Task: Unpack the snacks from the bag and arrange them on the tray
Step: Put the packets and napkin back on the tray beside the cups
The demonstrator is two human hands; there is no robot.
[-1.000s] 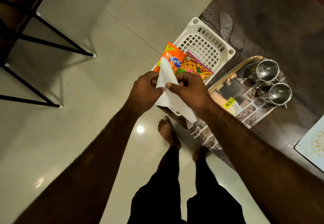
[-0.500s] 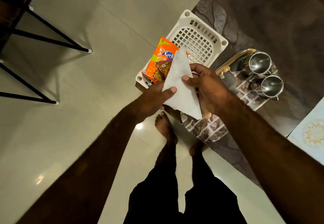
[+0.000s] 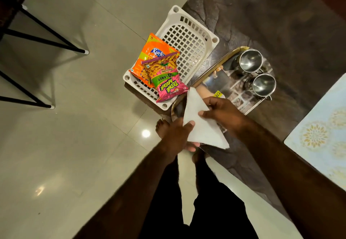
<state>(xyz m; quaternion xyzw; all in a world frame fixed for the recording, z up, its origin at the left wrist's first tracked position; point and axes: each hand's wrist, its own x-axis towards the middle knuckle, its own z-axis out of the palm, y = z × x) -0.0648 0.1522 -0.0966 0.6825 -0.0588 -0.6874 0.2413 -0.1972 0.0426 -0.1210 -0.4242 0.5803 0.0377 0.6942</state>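
Note:
A white bag [image 3: 201, 124], folded flat into a triangle, is held between both hands over the table's near corner. My left hand [image 3: 176, 135] pinches its lower left edge with the thumb on top. My right hand [image 3: 222, 114] grips its right side. Beyond it, a white plastic lattice tray [image 3: 189, 38] sits at the table's corner. An orange snack packet [image 3: 149, 55] lies at the tray's near-left end, with a pink and green snack packet [image 3: 166, 81] overlapping it and hanging over the rim.
A metal serving tray [image 3: 221, 62] with a printed picture holds two steel cups [image 3: 250, 61] [image 3: 264, 85] to the right. A patterned mat [image 3: 322, 132] lies at the right edge. Black stool legs [image 3: 45, 38] stand on the tiled floor at left. My bare feet are below.
The folded bag has come down and toward me, uncovering the pink packet. My hands moved from in front of the lattice tray to the table's near corner.

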